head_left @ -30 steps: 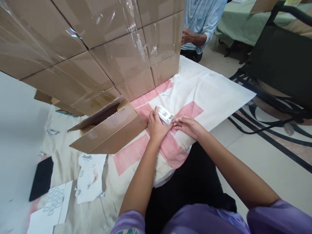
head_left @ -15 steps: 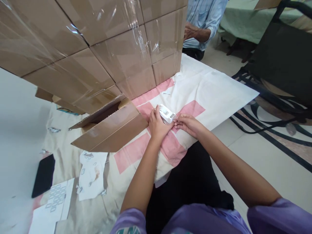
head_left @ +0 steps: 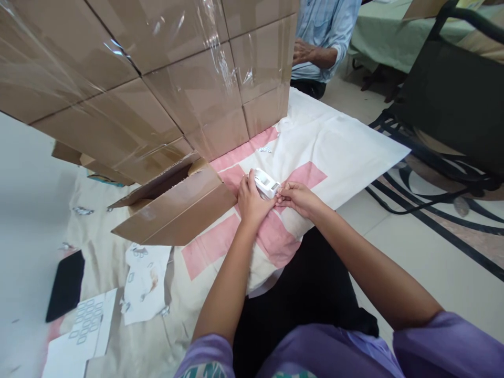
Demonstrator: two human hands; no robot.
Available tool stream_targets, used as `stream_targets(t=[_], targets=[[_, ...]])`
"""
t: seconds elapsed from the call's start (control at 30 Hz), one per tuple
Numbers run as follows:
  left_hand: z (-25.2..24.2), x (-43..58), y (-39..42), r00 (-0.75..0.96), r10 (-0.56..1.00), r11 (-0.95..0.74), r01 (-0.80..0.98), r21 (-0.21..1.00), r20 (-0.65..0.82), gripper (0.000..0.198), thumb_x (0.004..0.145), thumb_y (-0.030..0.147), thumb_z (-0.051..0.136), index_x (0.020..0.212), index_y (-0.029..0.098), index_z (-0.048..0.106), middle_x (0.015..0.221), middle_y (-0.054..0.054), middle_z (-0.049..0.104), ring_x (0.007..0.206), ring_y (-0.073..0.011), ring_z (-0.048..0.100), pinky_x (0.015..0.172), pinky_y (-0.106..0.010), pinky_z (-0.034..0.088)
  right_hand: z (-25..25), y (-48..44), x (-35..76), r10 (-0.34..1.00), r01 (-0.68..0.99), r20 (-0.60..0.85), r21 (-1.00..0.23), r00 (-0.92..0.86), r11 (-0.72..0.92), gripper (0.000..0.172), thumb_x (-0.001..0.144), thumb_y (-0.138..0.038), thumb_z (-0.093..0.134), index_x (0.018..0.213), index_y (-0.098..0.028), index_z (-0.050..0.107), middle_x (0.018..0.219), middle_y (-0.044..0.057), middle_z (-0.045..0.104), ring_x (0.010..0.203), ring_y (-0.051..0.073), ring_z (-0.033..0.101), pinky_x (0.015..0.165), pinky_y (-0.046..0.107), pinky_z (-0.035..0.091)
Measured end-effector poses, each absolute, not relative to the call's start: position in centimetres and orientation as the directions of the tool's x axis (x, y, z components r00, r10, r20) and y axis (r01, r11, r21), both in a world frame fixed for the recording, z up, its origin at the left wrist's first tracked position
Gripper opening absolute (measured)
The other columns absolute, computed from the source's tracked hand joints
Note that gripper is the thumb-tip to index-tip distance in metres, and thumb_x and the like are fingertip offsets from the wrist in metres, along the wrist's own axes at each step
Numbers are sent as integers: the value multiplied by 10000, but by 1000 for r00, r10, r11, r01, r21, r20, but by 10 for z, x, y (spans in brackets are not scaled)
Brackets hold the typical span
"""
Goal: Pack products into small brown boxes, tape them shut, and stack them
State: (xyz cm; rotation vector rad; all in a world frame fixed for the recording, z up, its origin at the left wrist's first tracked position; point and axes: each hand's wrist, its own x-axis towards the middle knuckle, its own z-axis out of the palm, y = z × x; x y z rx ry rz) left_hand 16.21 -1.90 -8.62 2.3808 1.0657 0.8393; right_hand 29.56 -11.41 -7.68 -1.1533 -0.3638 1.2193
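Note:
My left hand point(head_left: 252, 203) is wrapped round a small white plastic device point(head_left: 266, 184), which has grey window-like patches on its upper face. Its exact kind does not show. At the near right end of the device, my right hand point(head_left: 293, 197) has its thumb and fingers pinched together, touching or almost touching the casing. Whatever lies between those fingertips is too small to make out. Both hands rest low over the pink-and-cream cloth point(head_left: 208, 247). Just left of my left hand stands an open cardboard box point(head_left: 189, 202).
Taped cardboard boxes point(head_left: 192, 84) rise in a stack ahead. On the left lie a black flat object point(head_left: 66, 286), a torn white sheet point(head_left: 145, 283) and printed white card point(head_left: 71, 346). Another person point(head_left: 323, 42) sits behind the stack; a dark chair point(head_left: 444, 105) stands right.
The whole view has shifted slightly, so everything sits a little further left. My left hand keeps its hold on the white device, and my right fingers stay pinched at its end.

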Motion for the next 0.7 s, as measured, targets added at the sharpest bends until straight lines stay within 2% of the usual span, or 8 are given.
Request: stream_targets(t=[0.23,0.37,0.47,0.7], targets=[[-84,161,-20,532,773,-623,533,572,347,1008,681,484,819,1510,195,323,1472,-213,443,1399,-377,439,1128,-499,401,-80,-121,297,892,-549,-291,-834,345,-60,331,693,-224,873,624,-190,551,733,32,733,634,127,694,677,263,636],[-83,162,-21,526,777,-618,536,575,344,1020,673,450,826,1519,193,318,1477,-218,441,1400,-380,438,1126,-496,403,-77,-130,298,934,-585,-199,-811,298,14,270,738,-317,862,688,-190,629,866,40,757,757,136,706,762,275,632],[-84,162,-21,524,776,-622,538,569,352,1017,688,488,815,1522,175,326,1479,-225,444,1397,-382,440,1132,-500,394,-75,-135,297,945,-575,-150,-816,291,48,246,759,-367,856,750,-199,677,922,32,753,825,137,704,815,278,614],[-82,163,-22,520,780,-617,544,569,348,975,733,558,772,1516,166,342,1481,-235,449,1412,-387,432,1133,-513,390,-75,-137,287,915,-450,-80,-885,396,117,276,731,-407,879,734,-203,692,838,7,689,815,138,671,808,285,602]])
